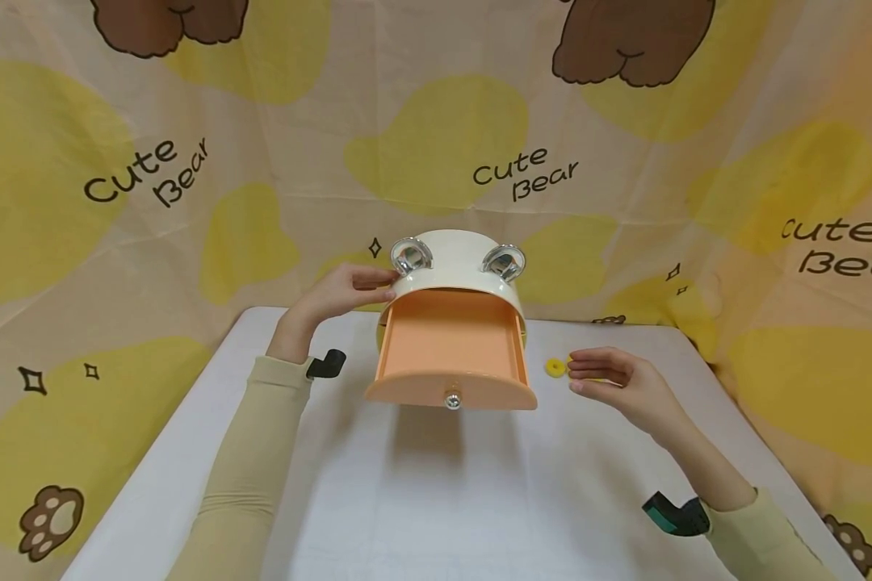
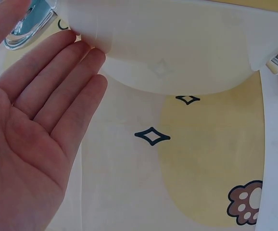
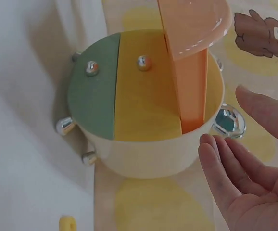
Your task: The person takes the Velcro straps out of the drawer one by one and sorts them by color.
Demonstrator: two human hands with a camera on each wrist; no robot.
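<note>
A round cream drawer box (image 1: pixel 456 260) with silver ears stands at the back of the table. Its orange top drawer (image 1: pixel 452 335) is pulled out, and the inside looks bare. My left hand (image 1: pixel 337 290) has its fingertips at the box's side by the left ear; the fingers are straight in the left wrist view. Relaxed and holding nothing, my right hand (image 1: pixel 628 386) hovers right of the box. Just left of its fingertips lies a small yellow ring (image 1: pixel 549 369), and another yellow piece is partly hidden behind the fingers.
In the right wrist view, the yellow middle drawer (image 3: pixel 146 101) and green bottom drawer (image 3: pixel 93 94) are closed, each with a silver knob. The white table (image 1: pixel 465 516) meets a bear-print cloth (image 1: pixel 436 145) behind and at the sides.
</note>
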